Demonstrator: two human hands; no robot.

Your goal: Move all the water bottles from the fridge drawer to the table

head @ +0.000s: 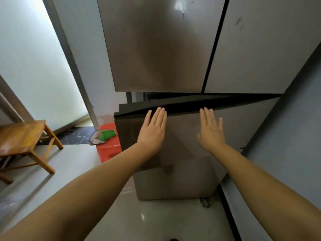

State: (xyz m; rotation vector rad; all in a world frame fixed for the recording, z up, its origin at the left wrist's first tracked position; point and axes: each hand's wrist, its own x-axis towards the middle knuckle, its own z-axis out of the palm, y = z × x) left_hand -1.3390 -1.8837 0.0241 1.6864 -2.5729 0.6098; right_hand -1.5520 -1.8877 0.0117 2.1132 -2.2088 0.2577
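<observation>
While slightly ajar, fridge drawer [234,122] front runs left-right, left hand [152,131], right hand [211,131] flat, holding nothing.

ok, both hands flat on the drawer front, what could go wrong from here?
1. The drawer is partly open, with fingertips at its top edge beside the dark gap; they could get pinched.
2. The left hand and right hand lie flat, gripping nothing, so they may slip.
3. No bottles show, so the drawer's contents are unconfirmed.
</observation>
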